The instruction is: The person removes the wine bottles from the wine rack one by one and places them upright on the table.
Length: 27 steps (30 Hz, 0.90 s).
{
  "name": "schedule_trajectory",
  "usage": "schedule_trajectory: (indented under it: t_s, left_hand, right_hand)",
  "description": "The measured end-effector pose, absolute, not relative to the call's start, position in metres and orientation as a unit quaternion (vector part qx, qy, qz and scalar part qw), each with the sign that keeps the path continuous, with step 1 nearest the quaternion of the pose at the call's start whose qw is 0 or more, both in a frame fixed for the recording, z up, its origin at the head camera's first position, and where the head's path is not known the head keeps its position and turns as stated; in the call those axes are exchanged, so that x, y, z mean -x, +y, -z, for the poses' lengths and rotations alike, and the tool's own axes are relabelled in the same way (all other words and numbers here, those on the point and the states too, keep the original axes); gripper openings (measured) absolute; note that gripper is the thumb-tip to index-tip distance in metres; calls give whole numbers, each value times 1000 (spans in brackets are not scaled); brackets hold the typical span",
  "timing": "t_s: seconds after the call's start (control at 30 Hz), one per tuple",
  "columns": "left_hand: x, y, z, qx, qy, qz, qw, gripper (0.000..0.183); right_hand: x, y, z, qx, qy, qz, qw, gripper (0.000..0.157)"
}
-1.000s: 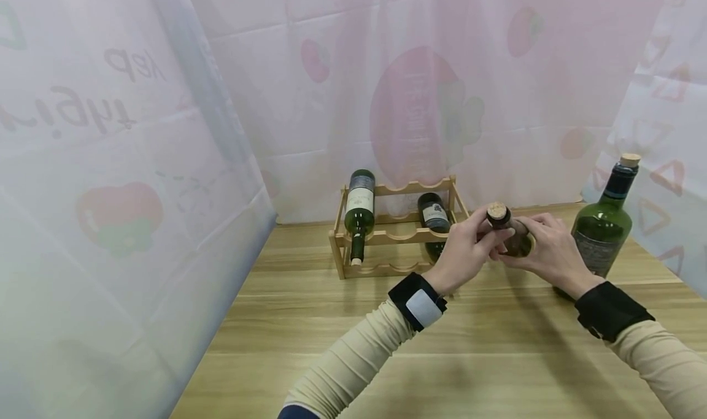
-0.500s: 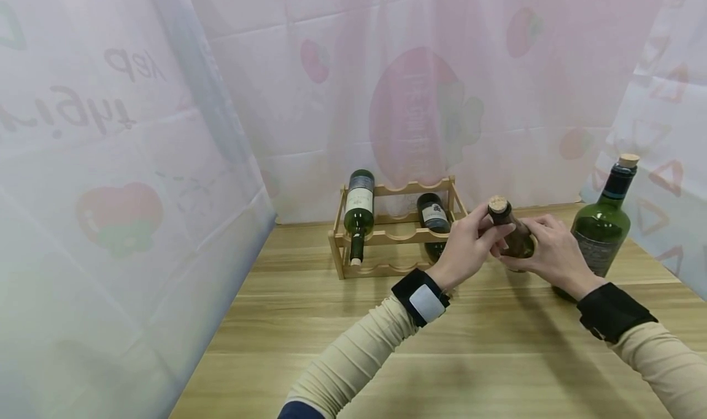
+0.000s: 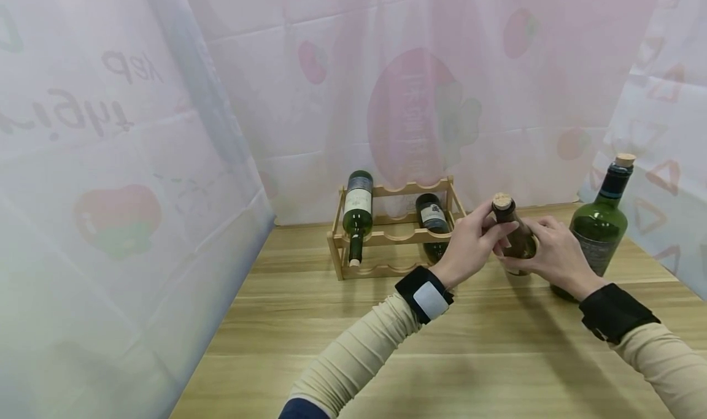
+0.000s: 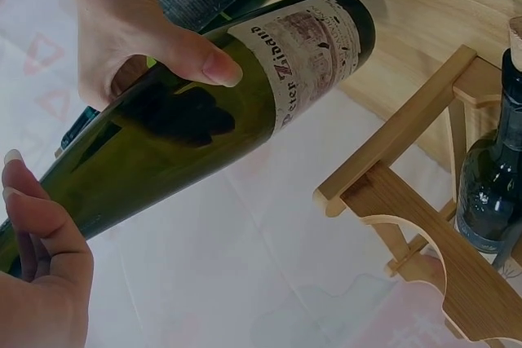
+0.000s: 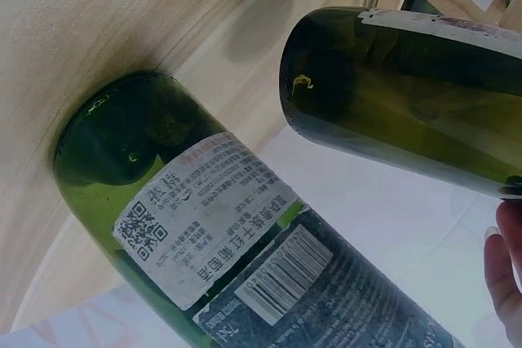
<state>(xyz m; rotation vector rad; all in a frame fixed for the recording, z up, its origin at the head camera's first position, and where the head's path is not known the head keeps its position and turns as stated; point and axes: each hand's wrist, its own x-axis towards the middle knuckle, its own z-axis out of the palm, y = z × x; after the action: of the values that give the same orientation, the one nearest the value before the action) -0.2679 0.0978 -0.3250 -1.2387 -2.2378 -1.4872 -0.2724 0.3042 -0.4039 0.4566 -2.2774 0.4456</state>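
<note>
Both hands hold a green wine bottle (image 4: 220, 120) with a cream label, tilted so its corked mouth points towards the head camera. My left hand (image 3: 469, 244) grips it by the neck. Around its body, my right hand (image 3: 558, 256) has thumb and fingers curled. The bottle's base hangs above the table in the right wrist view. Just right of my right hand, another corked green wine bottle (image 3: 599, 232) stands upright on the table. A wooden wine rack (image 3: 381, 239) stands to the left, with one bottle (image 3: 359, 210) on its upper tier and a darker bottle (image 3: 432, 216) lower, at its right side.
The wooden table (image 3: 386, 357) runs forward to a pale printed curtain (image 3: 309, 124) behind the rack. More curtain hangs along the left side and the right side. The rack's right end is close to my left hand.
The bottle's corked end has shifted slightly up and right in the head view, with my left hand following. A bit more of its lower body shows beneath my right hand.
</note>
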Motion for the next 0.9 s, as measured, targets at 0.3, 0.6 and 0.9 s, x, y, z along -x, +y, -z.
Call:
schedule_trajectory:
  t_s: [0.3,0.6,0.9]
  left_hand:
    - [269,102,326,414,-763,487,97,22]
    - [269,108,326,412,-763,490,86,25]
    - [268,111,325,413,-762,493,78,28]
  right_hand:
    - [272,308,407,-178,-893,-169,378,76]
    - [269,311,407,-180,-895,-166,373,75]
    - [268,315,409,-182,-892,-157,384,70]
